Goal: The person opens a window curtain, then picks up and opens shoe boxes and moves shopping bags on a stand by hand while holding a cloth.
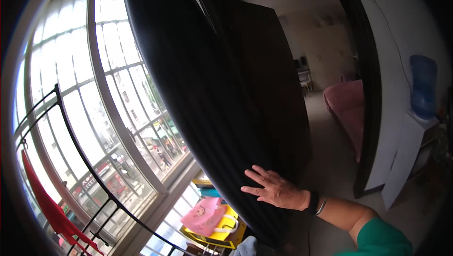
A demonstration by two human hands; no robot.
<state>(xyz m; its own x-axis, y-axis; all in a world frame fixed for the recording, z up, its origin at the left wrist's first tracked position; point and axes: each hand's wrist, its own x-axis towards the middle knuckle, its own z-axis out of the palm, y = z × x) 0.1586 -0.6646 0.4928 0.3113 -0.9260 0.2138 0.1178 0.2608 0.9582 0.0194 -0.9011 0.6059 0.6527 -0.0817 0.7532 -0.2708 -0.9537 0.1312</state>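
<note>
My right hand (278, 191) reaches in from the lower right, its fingers spread apart and pointing left. It holds nothing that I can see. A black band and a bracelet circle the wrist, and a green sleeve (384, 237) covers the upper arm. The fingertips are over or against the long dark curtain (203, 90); whether they touch it I cannot tell. Below and left of the hand, a pink bag (204, 216) lies on a yellow box (230, 234) with a white strap. My left hand is out of view.
A barred window (113, 90) fills the left side, with a black metal rack (85, 157) and red cloth (49, 199) before it. Behind the curtain, a dark door (264, 81) opens onto a room with a pink-covered bed (347, 109). A blue water bottle (423, 86) stands at right.
</note>
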